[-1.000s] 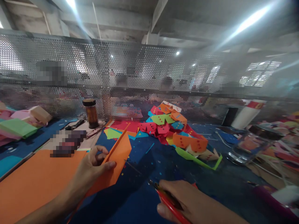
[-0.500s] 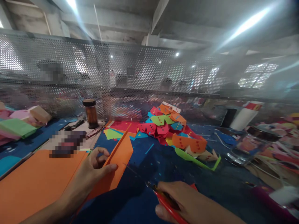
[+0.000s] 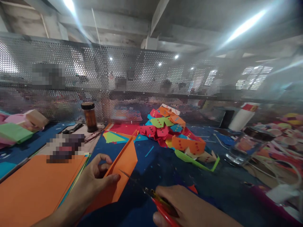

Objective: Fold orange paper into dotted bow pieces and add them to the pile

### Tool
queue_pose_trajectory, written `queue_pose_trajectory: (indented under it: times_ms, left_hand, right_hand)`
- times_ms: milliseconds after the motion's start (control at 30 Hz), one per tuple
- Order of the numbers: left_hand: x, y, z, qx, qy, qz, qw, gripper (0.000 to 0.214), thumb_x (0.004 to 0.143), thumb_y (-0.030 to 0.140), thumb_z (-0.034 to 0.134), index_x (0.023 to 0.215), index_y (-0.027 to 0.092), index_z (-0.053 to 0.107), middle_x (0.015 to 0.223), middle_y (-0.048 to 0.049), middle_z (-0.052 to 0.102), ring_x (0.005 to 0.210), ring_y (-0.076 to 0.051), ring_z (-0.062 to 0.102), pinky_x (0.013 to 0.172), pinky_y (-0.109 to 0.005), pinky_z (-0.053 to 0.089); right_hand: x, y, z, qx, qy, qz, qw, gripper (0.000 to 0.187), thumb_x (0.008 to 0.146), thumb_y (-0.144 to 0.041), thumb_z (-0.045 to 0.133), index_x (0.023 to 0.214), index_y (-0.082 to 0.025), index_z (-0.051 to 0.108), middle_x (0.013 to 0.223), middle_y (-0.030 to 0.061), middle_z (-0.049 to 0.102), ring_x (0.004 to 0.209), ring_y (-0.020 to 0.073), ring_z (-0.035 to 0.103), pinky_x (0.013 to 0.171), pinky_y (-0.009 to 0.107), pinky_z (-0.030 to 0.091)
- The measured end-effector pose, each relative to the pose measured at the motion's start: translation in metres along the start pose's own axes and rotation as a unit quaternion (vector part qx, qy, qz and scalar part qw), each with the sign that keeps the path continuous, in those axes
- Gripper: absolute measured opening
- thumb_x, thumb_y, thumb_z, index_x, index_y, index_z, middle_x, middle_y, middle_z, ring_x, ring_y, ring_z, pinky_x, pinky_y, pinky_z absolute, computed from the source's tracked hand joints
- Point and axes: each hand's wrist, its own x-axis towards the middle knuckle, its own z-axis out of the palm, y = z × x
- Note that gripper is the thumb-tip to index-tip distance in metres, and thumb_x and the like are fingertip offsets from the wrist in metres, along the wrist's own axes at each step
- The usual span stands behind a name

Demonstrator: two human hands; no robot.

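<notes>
My left hand [image 3: 100, 176] pinches a folded sheet of orange paper [image 3: 127, 164] between thumb and fingers, its crease standing up toward the far side. In my right hand [image 3: 177, 201] is a pair of red-handled scissors [image 3: 162, 209], pointing left. Their thin blade tip overlaps the face of the orange paper near my left thumb; I cannot tell whether it touches. Beyond my hands lies a heap of folded, cut paper pieces [image 3: 163, 123] in several colours with rows of dots. A stack of orange sheets [image 3: 40, 186] lies to the left, partly under my left forearm.
A dark-lidded jar [image 3: 90, 118] stands at the back left. To the right are a clear glass jar [image 3: 246, 148], a white-and-red roll [image 3: 243, 116] and white cables [image 3: 288, 170]. A perforated metal screen [image 3: 137, 69] closes the far side. Small scraps dot the blue tabletop [image 3: 161, 176].
The scissors have moved left, so their tip now overlaps the orange paper further in. The paper has shifted slightly right, and the whole view has turned a little.
</notes>
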Motion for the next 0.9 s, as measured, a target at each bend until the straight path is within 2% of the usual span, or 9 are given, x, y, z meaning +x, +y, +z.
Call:
queue_pose_trajectory:
  times_ms: [300,900]
  left_hand:
    - [0.001,-0.0027,-0.0028,0.0,0.006,0.012,1.0,0.048,0.064,0.034,0.086,0.09,0.027,0.047,0.063,0.0067,0.069,0.052,-0.015,0.065,0.051,-0.023,0.044]
    - [0.0003,-0.0023,-0.0021,0.022,0.009,0.002,1.0,0.05,0.061,0.038,0.086,0.09,0.028,0.046,0.065,0.0059,0.07,0.052,-0.018,0.065,0.051,-0.025,0.044]
  right_hand:
    - [0.0006,-0.0035,-0.001,-0.018,-0.004,0.001,1.0,0.022,0.087,-0.041,0.06,0.082,-0.021,0.054,0.087,0.0018,0.069,0.072,0.0167,0.058,0.058,0.028,0.03]
    - [0.0008,-0.0036,0.0025,0.001,0.005,-0.004,1.0,0.02,0.086,-0.036,0.06,0.077,-0.02,0.054,0.081,0.0005,0.071,0.067,0.0146,0.058,0.054,0.027,0.03]
